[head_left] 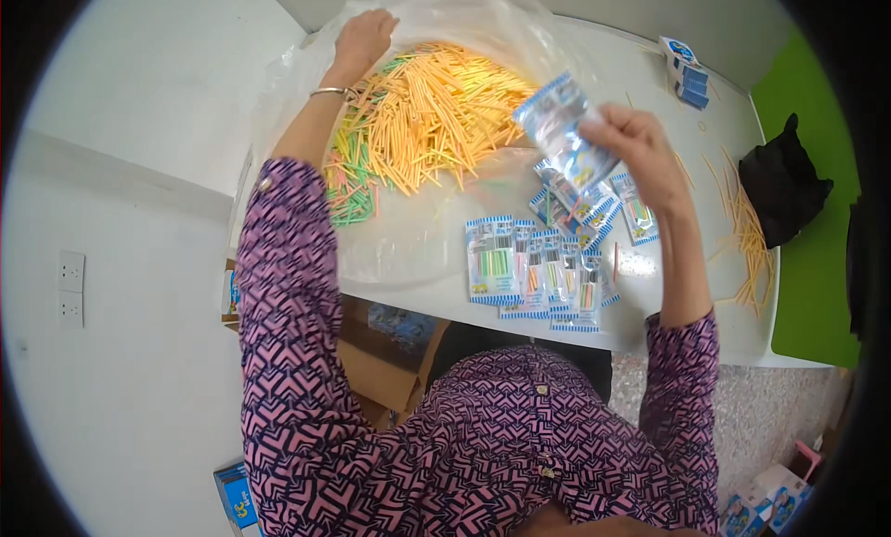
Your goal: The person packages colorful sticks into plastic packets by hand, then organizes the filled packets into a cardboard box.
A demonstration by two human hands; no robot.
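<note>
My left hand (365,47) is at the far left rim of a large clear plastic bag (390,254), its fingers curled on the film. A heap of thin sticks (427,110) lies in the bag, mostly orange-yellow, with green and pink ones at the left. My right hand (640,152), raised over the table, pinches a blue-and-white packet (564,133) by its right side; the packet is slightly blurred and tilted. Below it lies a loose pile of similar packets (580,207). Nearer the front edge is an overlapping row of packets (534,268), with coloured sticks showing through their windows.
Loose orange sticks (747,240) lie at the table's right end, next to a black cloth bag (787,184). Small blue-and-white boxes (685,73) stand at the back right. Under the table's front edge is an open cardboard box (376,375). A wall (139,203) borders the left.
</note>
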